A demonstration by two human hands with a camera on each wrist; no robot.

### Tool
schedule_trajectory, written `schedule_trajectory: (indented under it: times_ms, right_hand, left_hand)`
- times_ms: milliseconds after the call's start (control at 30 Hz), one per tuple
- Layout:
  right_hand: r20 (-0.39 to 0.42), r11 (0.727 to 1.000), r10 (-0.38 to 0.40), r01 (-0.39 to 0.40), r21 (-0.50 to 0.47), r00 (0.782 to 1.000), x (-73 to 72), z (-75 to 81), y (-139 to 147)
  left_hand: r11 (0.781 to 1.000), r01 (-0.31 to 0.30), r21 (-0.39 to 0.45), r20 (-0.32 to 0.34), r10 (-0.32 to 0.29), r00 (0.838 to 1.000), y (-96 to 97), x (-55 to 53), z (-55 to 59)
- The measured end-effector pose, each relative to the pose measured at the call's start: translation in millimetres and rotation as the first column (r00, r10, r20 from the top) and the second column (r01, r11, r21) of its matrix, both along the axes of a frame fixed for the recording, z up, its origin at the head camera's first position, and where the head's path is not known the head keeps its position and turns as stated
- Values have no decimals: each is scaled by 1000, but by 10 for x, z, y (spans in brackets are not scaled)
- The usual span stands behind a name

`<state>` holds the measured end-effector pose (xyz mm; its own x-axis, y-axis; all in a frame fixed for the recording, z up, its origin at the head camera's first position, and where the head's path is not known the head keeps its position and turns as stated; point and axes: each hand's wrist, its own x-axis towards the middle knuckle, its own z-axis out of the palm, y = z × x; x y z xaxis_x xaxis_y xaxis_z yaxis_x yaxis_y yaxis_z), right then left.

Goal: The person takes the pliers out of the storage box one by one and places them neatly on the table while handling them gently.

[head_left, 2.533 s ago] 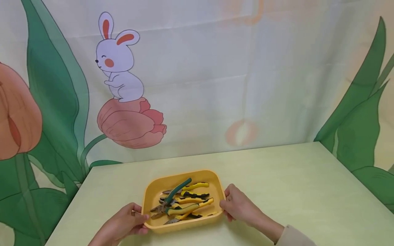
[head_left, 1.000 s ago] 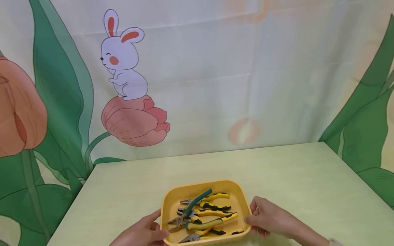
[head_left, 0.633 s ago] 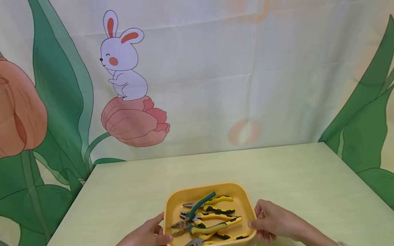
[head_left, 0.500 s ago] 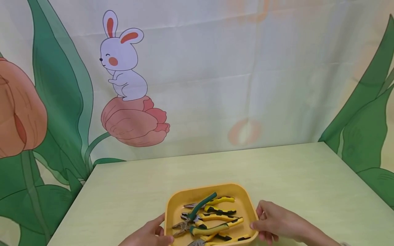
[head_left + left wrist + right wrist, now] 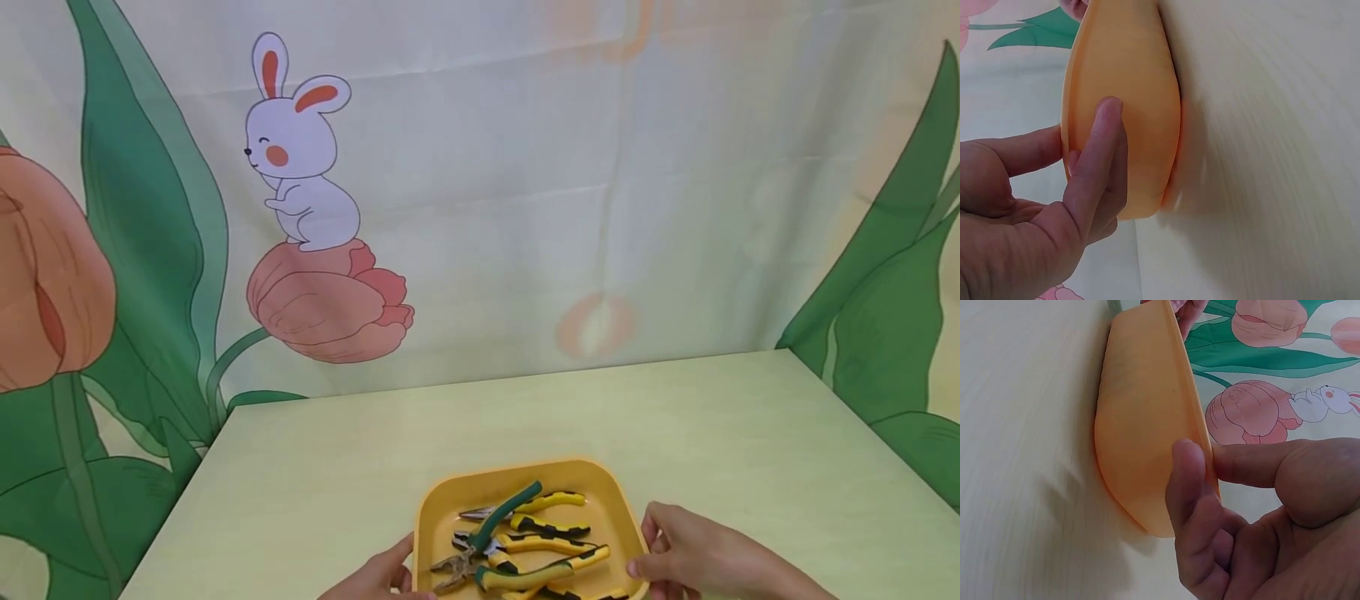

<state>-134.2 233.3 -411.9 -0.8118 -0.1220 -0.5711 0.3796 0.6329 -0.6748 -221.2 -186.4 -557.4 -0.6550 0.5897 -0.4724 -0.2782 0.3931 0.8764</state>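
Note:
A shallow yellow plastic tray (image 5: 495,485) sits low in the head view, tipping out at the bottom edge. Inside lie several pliers: one with green handles (image 5: 504,511) on top, the others with yellow-and-black grips (image 5: 558,500). My left hand (image 5: 378,579) pinches the tray's left rim, thumb over the edge and fingers against the outer wall (image 5: 1129,75). On the opposite side my right hand (image 5: 697,550) pinches the rim the same way, fingers bent along the wall (image 5: 1141,406). The wrist views show the tray's base at the tabletop; whether it touches is unclear.
The pale green-yellow tabletop (image 5: 337,467) extends around the tray to left, right and behind. A hanging cloth (image 5: 480,250) printed with a rabbit and tulips borders its far edge. Its printed leaves continue past both side edges.
The tray of pliers has shifted toward me and to the right, with both hands keeping their pinch on its rims. The pliers appear to lie in the same arrangement.

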Motion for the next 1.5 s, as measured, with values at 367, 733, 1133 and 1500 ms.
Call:
schedule_trajectory:
  times_ms: [367, 733, 1133, 1500]
  right_hand:
    - [-20, 996, -70, 71, 51, 997, 116, -17, 42]
    - [-35, 992, -78, 81, 96, 996, 84, -92, 24]
    - [-144, 971, 0, 35, 237, 990, 64, -88, 12]
    - [-311, 855, 220, -29, 519, 925, 62, 104, -202]
  left_hand:
    - [1000, 0, 24, -23, 1, 1000, 83, 152, 62]
    - [1000, -2, 20, -29, 2, 1000, 94, 110, -103]
    - [999, -33, -33, -41, 32, 999, 127, 155, -36]
    - [1000, -24, 1, -61, 24, 998, 143, 180, 11]
